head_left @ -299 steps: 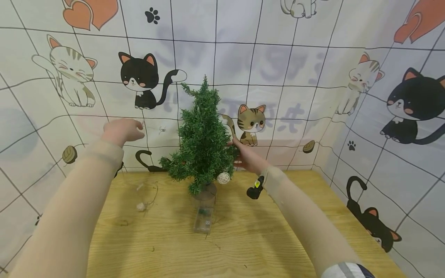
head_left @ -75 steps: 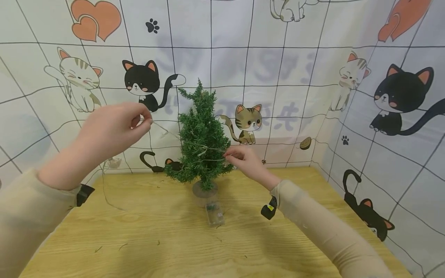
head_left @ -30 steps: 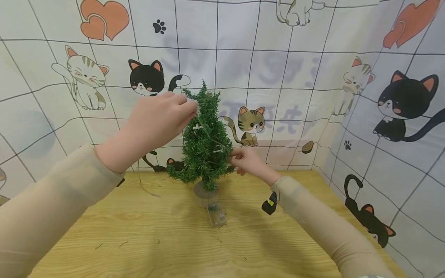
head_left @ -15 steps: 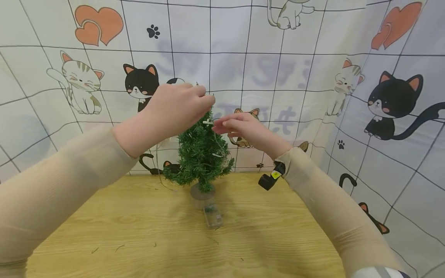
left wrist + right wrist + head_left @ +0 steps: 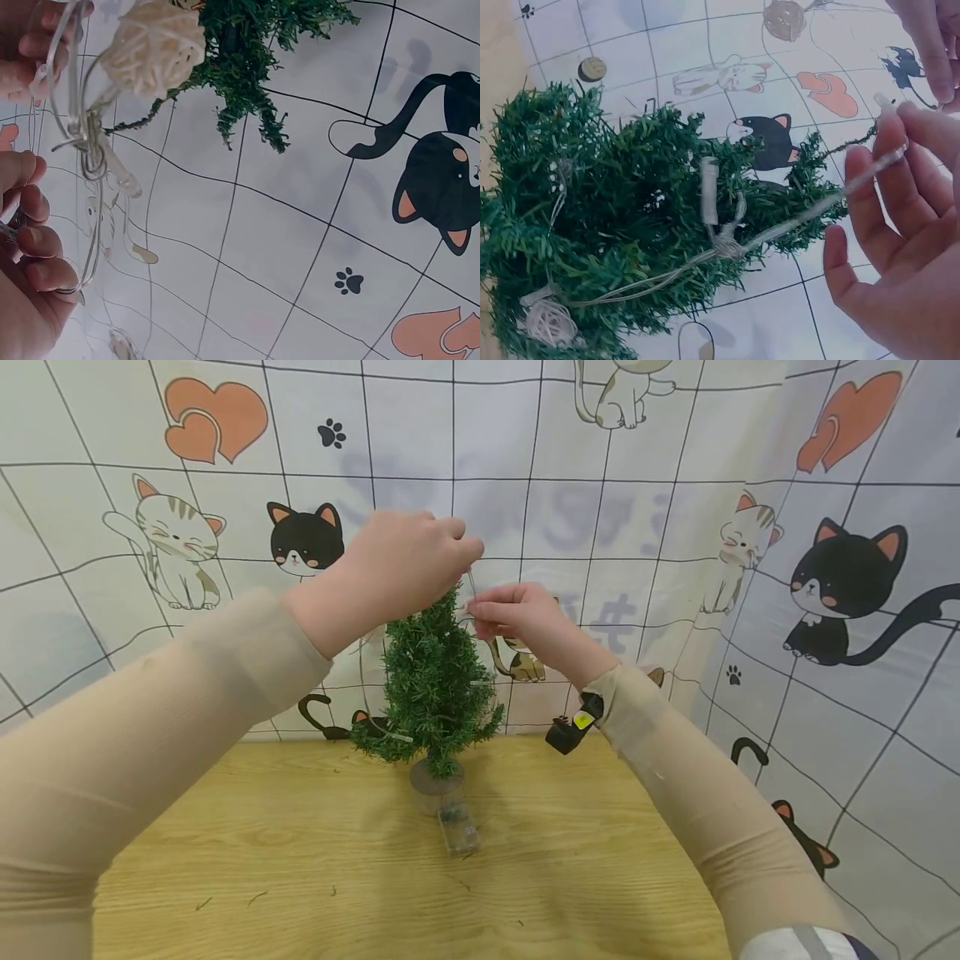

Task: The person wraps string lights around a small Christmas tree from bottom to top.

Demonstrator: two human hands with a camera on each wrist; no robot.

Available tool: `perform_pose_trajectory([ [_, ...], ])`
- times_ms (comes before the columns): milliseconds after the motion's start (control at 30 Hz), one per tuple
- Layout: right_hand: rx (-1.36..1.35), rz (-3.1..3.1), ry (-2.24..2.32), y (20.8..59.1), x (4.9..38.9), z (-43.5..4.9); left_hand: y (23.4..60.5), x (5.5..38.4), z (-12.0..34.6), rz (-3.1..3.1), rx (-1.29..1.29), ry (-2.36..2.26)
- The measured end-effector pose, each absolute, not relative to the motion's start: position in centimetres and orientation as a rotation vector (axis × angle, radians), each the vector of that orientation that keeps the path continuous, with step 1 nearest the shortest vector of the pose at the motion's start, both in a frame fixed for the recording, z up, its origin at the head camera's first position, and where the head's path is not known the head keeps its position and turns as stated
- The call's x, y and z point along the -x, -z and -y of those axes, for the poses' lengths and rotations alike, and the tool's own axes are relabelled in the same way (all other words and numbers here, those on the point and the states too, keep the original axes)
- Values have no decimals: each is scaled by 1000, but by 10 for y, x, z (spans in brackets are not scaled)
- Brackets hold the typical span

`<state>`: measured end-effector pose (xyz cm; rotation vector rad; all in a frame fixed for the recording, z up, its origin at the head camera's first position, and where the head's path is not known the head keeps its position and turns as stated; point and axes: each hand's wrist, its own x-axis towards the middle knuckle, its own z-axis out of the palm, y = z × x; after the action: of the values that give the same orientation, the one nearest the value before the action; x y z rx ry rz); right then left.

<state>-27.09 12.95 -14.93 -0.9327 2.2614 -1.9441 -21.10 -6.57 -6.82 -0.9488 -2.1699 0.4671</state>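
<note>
A small green artificial Christmas tree stands on a round base. A clear string-light wire runs across its branches, with a knot and white wicker balls on it. My left hand is raised by the treetop, and its fingers curl round the wire in the left wrist view. Another wicker ball hangs from the wire there. Close by on the right, my right hand pinches the wire between thumb and fingers. The left arm and hand cover part of the treetop.
A clear plastic box lies on the wooden table in front of the base. Several small green bits are scattered nearby. Cat-printed cloth hangs close behind the tree and on the right.
My left hand has moved from the tree's left side up across the top, taking wire along. The right hand has risen from the lower right branches to near the top and now pinches wire there.
</note>
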Motion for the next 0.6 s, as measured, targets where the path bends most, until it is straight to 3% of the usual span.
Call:
perform_pose_trajectory([
  [333,934,-2444,1974,137,279,-135,48,227,99,2571,816,-323],
  [600,867,-2470,2013,135,285,-143,22,234,131,2813,834,102],
])
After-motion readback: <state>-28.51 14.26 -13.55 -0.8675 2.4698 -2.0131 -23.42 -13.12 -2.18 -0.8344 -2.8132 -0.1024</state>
